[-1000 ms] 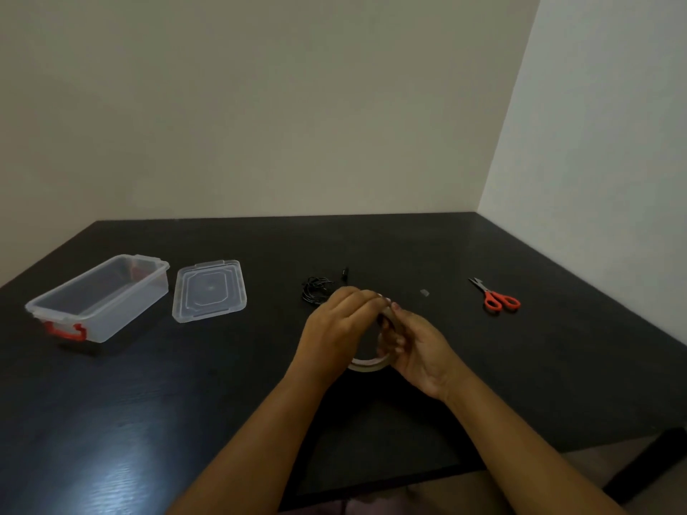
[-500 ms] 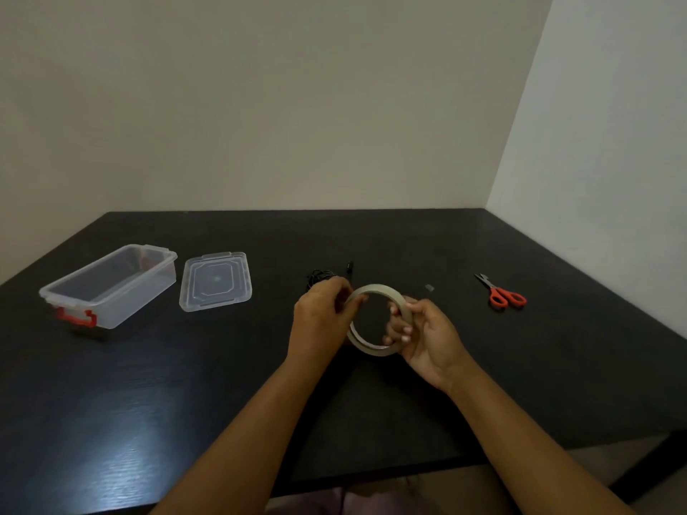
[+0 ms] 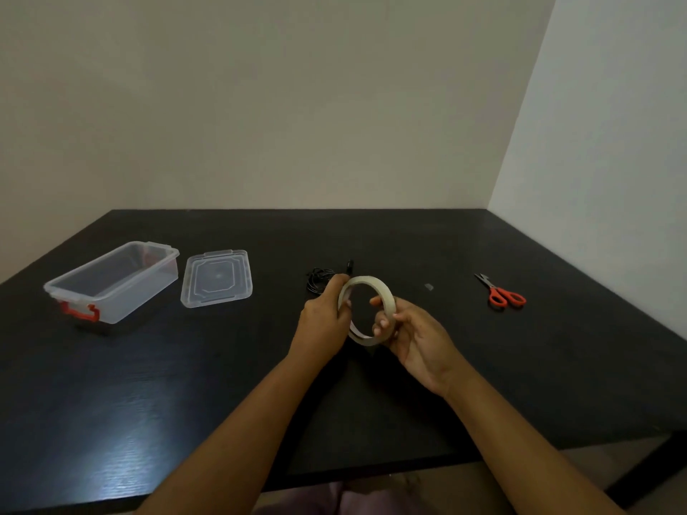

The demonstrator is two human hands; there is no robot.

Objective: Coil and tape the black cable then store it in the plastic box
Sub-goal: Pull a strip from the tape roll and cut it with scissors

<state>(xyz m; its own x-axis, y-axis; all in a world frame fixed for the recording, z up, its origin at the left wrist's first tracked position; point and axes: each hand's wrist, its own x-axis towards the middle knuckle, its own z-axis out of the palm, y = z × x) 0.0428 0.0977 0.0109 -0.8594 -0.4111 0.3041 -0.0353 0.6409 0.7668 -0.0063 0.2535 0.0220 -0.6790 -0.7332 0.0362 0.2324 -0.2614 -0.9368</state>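
Note:
A pale roll of tape [image 3: 375,288] stands on edge above the black table [image 3: 409,239], held between both hands. My left hand [image 3: 323,321] pinches its left rim, and my right hand [image 3: 412,340] grips its right rim with fingers through the hole. Just behind the left hand lies the coiled black cable [image 3: 319,279] on the table, partly hidden by the fingers. The clear plastic box [image 3: 111,280] with a red latch sits open at the far left, its clear lid [image 3: 217,278] flat beside it.
Red-handled scissors [image 3: 502,293] lie on the table to the right. A small clear scrap [image 3: 429,286] lies between the scissors and the hands. Walls close the back and right sides of the table.
The tape roll has been lifted and turned upright from a flatter, lower position. Both hands shifted apart to its rims. The camera view tilted slightly.

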